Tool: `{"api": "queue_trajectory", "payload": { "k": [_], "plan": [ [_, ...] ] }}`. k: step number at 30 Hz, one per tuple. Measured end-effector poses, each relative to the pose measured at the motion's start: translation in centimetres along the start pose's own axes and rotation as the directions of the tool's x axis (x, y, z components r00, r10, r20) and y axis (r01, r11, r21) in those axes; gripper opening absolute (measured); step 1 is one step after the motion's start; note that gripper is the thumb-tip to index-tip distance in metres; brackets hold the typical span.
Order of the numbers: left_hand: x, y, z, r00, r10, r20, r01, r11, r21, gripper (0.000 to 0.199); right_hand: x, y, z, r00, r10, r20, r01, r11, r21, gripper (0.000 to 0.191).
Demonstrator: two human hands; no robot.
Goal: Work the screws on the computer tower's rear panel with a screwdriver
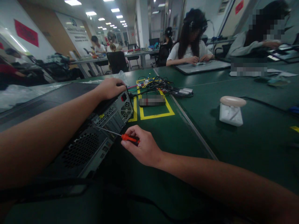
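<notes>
A black desktop computer case (114, 119) lies at the left with its rear panel facing me, showing a fan grille, slots and ports. Across its top reaches my left arm, and my left hand (111, 88) grips the far corner, with its fingertips partly hidden. My right hand (146, 147) is closed around the red and black handle of a screwdriver (128, 138). The screwdriver's long thin shaft points left to the rear panel, near the slot covers. Exactly what the tip touches is too dim to make out.
Behind the case lies a tangle of cables (161, 84), beside a dark blurred box (151, 100) within yellow tape (156, 117). A white device with a round pale top (231, 112) stands to the right. Across the green table (187, 149), co-workers sit with flat panels (203, 67).
</notes>
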State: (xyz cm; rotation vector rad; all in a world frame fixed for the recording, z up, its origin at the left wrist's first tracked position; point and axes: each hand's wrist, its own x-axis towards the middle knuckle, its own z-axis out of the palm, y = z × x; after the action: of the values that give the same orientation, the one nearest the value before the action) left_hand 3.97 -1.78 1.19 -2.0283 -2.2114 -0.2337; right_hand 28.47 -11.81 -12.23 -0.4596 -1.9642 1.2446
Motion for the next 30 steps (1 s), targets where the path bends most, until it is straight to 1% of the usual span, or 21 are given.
{"api": "queue_trajectory", "payload": {
  "k": [7, 14, 19, 23, 27, 30],
  "plan": [
    [0.12, -0.32, 0.15, 0.999, 0.039, -0.017, -0.040, 0.998, -0.049, 0.057, -0.05, 0.10, -0.10, 1.000, -0.008, -0.007, 0.008, 1.000, -0.013, 0.023],
    [-0.02, -0.24, 0.18, 0.999, 0.034, -0.021, -0.035, 0.998, -0.047, 0.059, -0.01, 0.30, 0.05, 0.999, -0.045, -0.006, 0.045, 0.999, 0.003, 0.026],
    [-0.08, -0.16, 0.18, 1.000, 0.006, -0.020, -0.007, 0.999, -0.037, 0.058, -0.04, 0.19, 0.06, 0.999, -0.030, 0.009, 0.030, 1.000, -0.002, 0.026],
    [0.01, -0.18, 0.06, 1.000, 0.025, -0.007, -0.025, 0.999, -0.034, 0.057, -0.04, 0.24, 0.15, 1.000, -0.009, -0.010, 0.009, 1.000, 0.013, 0.030],
    [0.03, -0.02, -0.06, 1.000, 0.009, 0.016, -0.009, 1.000, -0.002, 0.058, 0.02, 0.37, 0.26, 1.000, -0.017, -0.009, 0.018, 0.999, 0.041, 0.022],
    [0.02, 0.02, -0.03, 1.000, 0.008, 0.010, -0.008, 1.000, 0.002, 0.058, 0.03, 0.38, 0.26, 1.000, -0.019, -0.005, 0.019, 0.999, 0.049, 0.018]
  ]
}}
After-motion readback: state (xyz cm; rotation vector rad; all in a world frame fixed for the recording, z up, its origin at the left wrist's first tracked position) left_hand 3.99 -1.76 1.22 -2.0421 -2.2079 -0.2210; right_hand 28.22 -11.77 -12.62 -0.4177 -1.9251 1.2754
